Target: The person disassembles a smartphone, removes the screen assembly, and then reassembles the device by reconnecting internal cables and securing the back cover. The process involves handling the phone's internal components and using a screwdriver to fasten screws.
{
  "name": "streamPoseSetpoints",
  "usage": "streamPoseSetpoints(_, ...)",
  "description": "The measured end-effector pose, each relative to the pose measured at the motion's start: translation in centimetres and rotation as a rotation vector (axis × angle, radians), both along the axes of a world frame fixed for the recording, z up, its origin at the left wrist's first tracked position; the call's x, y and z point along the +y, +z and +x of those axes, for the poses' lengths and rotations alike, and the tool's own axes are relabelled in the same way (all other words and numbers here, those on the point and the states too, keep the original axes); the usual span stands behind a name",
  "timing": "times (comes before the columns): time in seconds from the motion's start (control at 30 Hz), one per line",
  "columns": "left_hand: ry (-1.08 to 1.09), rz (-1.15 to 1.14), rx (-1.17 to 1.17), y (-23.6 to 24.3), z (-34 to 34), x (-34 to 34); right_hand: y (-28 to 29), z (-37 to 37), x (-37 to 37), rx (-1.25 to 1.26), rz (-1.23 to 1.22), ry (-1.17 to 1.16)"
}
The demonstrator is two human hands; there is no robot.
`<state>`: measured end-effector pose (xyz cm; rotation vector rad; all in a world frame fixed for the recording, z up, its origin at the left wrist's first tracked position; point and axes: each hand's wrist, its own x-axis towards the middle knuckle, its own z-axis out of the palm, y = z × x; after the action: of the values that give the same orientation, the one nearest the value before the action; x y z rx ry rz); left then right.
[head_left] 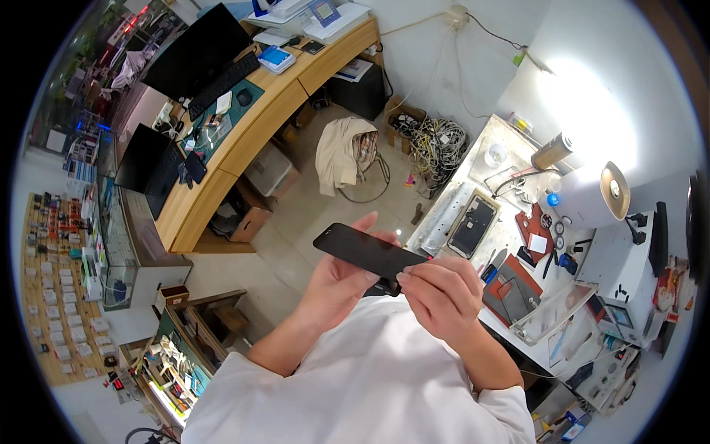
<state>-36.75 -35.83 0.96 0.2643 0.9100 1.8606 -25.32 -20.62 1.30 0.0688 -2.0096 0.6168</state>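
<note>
A black smartphone (370, 250) with a dark, glossy face is held up in front of my white shirt, tilted down toward the right. My left hand (336, 285) supports it from beneath at its left part, thumb along the near edge and fingertips showing past the far edge. At the right end, my right hand (444, 292) pinches the corner between thumb and fingers. Another small dark piece (383, 287) shows just below the phone, between the hands; what it is I cannot make out.
To the right, a white workbench (436, 229) carries an opened tablet (473, 226), a reddish-brown mat (512, 288), tools and a lamp (614, 189). A wooden desk (262, 129) with a monitor (200, 52) curves along the left. Ahead stand a cloth-draped stool (340, 155) and heaped cables (441, 152).
</note>
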Motion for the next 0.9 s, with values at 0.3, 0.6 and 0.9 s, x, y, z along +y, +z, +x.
streamPoseSetpoints(0.3, -0.166, -0.001, 0.065, 1.2, 0.4, -0.1, -0.7, 0.4, 0.4, -0.017, 0.149, 0.062)
streamPoseSetpoints(0.6, -0.106, 0.127, -0.012, 1.1, 0.3, -0.1, -0.9, 0.1, 0.2, 0.011, 0.169, 0.051)
streamPoseSetpoints(0.9, 0.019, -0.168, -0.061, 0.0, 0.3, 2.9, -3.7, 5.8, 1.4, -0.197, 0.071, -0.196)
